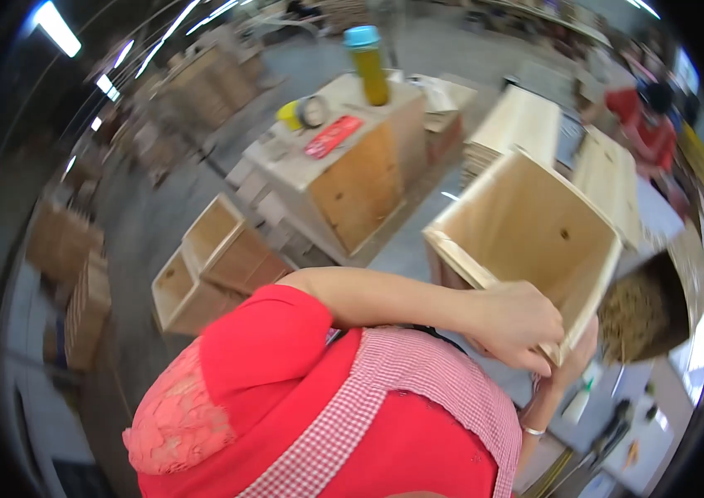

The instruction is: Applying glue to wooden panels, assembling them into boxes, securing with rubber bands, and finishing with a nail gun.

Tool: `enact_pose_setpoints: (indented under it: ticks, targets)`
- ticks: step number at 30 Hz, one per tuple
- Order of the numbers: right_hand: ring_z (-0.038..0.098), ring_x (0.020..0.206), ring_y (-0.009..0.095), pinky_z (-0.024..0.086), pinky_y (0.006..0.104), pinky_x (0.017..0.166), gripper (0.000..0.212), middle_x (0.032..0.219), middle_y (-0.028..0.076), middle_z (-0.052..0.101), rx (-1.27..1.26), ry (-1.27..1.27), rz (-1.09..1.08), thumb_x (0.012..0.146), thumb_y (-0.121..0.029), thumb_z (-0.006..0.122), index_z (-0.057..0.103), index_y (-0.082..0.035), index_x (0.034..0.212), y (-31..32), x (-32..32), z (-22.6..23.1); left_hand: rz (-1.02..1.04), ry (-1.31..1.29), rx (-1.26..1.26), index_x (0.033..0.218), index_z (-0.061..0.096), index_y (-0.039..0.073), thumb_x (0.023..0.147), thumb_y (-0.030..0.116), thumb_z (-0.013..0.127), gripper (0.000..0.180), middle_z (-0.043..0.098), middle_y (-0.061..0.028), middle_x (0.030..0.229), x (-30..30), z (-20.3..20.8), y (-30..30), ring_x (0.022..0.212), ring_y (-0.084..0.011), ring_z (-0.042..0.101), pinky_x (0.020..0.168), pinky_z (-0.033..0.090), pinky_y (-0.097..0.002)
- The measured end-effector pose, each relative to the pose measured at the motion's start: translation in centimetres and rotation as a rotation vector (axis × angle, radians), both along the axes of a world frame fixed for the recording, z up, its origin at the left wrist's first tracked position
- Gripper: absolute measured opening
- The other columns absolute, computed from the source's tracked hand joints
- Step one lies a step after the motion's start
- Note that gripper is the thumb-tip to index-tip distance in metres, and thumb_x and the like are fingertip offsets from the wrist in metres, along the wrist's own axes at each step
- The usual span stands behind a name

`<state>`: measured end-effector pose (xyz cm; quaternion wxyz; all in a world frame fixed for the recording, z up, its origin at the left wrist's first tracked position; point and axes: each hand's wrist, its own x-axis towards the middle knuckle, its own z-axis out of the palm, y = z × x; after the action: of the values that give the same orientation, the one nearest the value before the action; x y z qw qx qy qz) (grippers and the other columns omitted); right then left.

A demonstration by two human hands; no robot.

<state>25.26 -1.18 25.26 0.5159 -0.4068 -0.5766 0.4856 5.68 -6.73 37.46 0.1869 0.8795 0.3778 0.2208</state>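
An open-topped box of pale wood [534, 207] is tilted in front of me on the right, a dark knot showing on its inner wall. Across its near rim lies my left hand [516, 324], closed, with curled fingers close to the near corner. Whatever those fingers hold, if anything, is hidden. My right hand [572, 358], with a bracelet on the wrist, grips the outside of the same box just below that corner. Part of its fingers is hidden behind the box wall.
Flat wooden boards [518, 124] are stacked beyond the box. A workbench [285, 166] carries a yellow bottle with a blue cap [368, 66], tape rolls [312, 111] and a red packet [333, 136]. Two wooden boxes [219, 257] stand left. A carton [659, 299] and a red-clad person [646, 124] are right.
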Motion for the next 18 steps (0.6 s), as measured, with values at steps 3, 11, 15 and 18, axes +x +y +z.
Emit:
enact_pose_setpoints:
  ticks: [3,11,15,18]
  targets:
    - [0.057,0.117,0.024,0.047,0.0364,0.1,0.045,0.132,0.014,0.054,-0.094,0.127,-0.194,0.106,-0.031,0.046,0.051,0.004,0.135,0.6,-0.3,-0.6,0.073,0.08,0.02,0.081,0.068,0.002,0.081,0.036,0.071,0.035,0.068,-0.0154,0.079,0.0,0.0,-0.1,0.08,-0.036,0.067,0.069,0.053,-0.0461]
    - [0.059,0.106,0.02,0.051,0.0312,0.085,0.048,0.126,0.013,0.056,-0.196,0.082,-0.006,0.093,-0.009,0.057,0.045,0.004,0.138,-2.7,2.8,-3.4,0.085,0.103,0.001,0.084,0.069,0.003,0.084,0.038,0.067,0.036,0.07,-0.0149,0.082,1.7,-0.5,-0.9,0.082,-0.0355,0.068,0.07,0.054,-0.0456]
    - [0.063,0.1,0.021,0.052,0.0337,0.084,0.028,0.109,0.01,0.067,-0.037,-0.273,0.006,0.088,-0.004,0.06,0.064,0.0,0.115,-2.7,2.8,-5.9,0.086,0.149,-0.027,0.085,0.069,0.003,0.086,0.037,0.064,0.035,0.07,-0.0142,0.083,1.7,0.3,-1.1,0.084,-0.035,0.068,0.072,0.054,-0.0456]
    - [0.065,0.098,0.025,0.051,0.0364,0.084,0.02,0.102,0.009,0.07,0.197,-0.382,-0.021,0.089,-0.009,0.06,0.071,-0.002,0.105,-2.3,2.3,-6.3,0.088,0.185,-0.111,0.088,0.069,0.005,0.087,0.036,0.063,0.032,0.07,-0.0139,0.086,1.8,0.4,-1.2,0.085,-0.0349,0.068,0.073,0.053,-0.0456]
